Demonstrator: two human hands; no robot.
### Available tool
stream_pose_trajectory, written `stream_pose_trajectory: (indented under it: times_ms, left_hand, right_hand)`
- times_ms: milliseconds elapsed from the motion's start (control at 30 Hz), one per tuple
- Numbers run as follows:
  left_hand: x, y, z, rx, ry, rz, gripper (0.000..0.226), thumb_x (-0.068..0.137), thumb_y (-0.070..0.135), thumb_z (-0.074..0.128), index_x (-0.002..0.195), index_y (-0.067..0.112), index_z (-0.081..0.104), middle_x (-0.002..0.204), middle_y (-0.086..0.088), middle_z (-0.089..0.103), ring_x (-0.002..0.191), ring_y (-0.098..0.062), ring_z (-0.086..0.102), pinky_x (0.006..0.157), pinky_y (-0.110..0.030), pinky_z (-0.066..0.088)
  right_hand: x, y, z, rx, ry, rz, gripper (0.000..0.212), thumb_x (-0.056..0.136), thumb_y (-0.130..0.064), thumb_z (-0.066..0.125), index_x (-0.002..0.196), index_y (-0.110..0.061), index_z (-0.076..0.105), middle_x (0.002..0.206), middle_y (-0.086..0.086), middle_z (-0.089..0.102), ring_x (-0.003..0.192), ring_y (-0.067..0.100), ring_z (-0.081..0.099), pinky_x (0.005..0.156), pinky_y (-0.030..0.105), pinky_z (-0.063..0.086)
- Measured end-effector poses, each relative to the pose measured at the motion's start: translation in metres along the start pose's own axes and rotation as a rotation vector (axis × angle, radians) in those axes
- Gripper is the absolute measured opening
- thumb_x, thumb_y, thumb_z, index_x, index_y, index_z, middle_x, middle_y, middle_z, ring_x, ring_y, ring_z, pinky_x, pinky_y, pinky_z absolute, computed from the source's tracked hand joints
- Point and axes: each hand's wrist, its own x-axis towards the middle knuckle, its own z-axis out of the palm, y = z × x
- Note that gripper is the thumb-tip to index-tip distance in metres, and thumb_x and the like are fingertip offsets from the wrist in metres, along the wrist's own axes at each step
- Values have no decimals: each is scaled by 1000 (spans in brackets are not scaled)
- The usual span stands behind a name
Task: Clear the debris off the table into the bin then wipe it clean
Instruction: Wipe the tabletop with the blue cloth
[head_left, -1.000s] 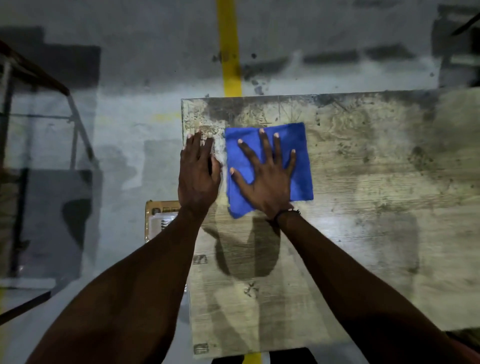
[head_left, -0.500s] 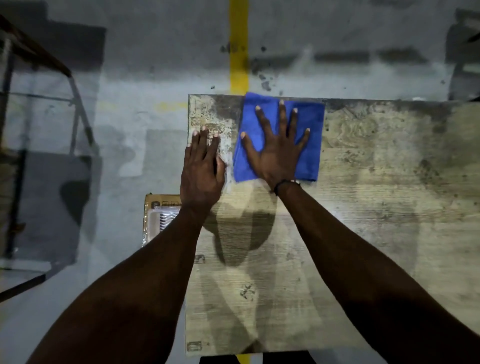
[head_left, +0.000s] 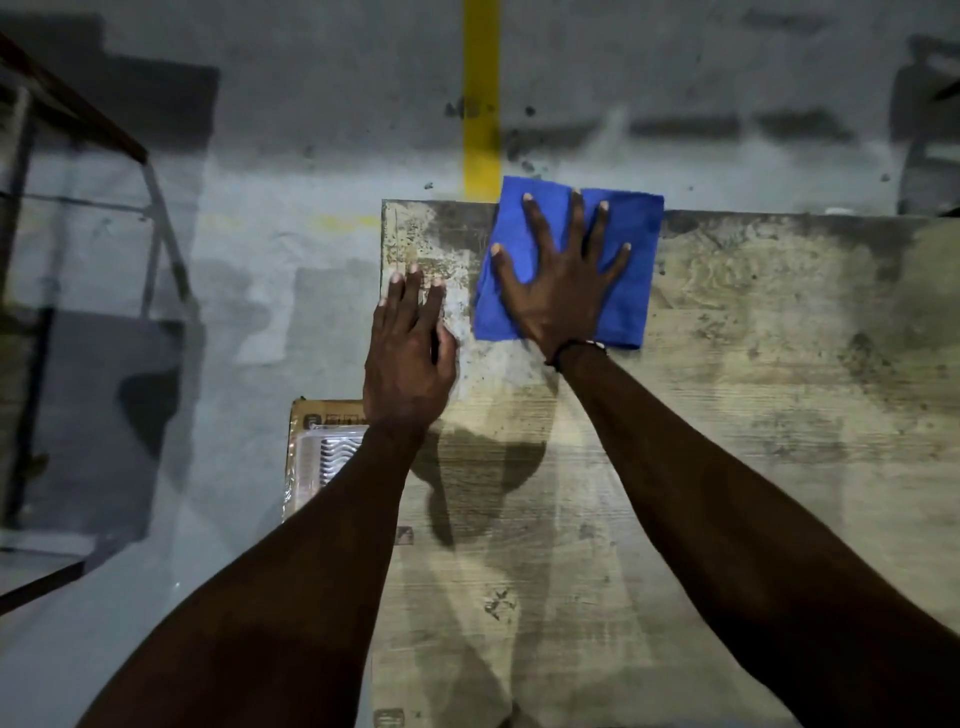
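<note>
Blue cloth overhanging table far edge, right hand splayed flat on it

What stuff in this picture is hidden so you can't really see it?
- Head view: the bin beside the table is mostly hidden by the left arm and the tabletop.
- Tabletop under the blue cloth and right hand: covered.
- Table's right and near ends: cut off by the frame.
- Left-edge rack: dark, blurred.
</note>
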Motion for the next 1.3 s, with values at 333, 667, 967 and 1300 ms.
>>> stream_pose_trajectory:
  times_ms: [333, 667, 967, 1300]
  left_hand:
    - [0, 1, -1, -18, 8, 6, 53, 103, 20, 53, 156, 19, 51, 171, -3, 33, 161, -24, 23, 130, -38, 17]
    - [0, -2, 2, -36, 27, 7, 52, 102, 19, 53, 155, 18, 53, 171, -3, 34, 161, -24, 25, 129, -40, 20]
    - [0, -5, 3, -40, 30, 25, 49, 104, 16, 55, 153, 12, 54, 169, -7, 38, 159, -28, 29, 128, -46, 24]
    - [-1, -6, 4, -58, 23, 18, 50, 105, 18, 54, 155, 15, 53, 170, -4, 35, 161, -24, 25, 130, -43, 22]
  right_hand:
    - [-6, 23, -1, -11, 13, 2, 72, 97, -80, 36, 162, -51, 28, 178, 1, 14, 164, 35, 8, 123, 72, 10]
    - [-28, 34, -1, -26, -26, -104, 71, 97, -79, 35, 162, -53, 25, 178, -4, 7, 165, 31, 3, 124, 71, 7]
    - [-41, -5, 8, -60, -31, -286, 72, 99, -80, 32, 164, -51, 24, 178, -3, 8, 165, 32, 3, 124, 71, 5]
    - [-8, -14, 15, -64, -14, -238, 73, 97, -83, 28, 163, -50, 26, 177, -1, 15, 164, 34, 8, 124, 71, 7]
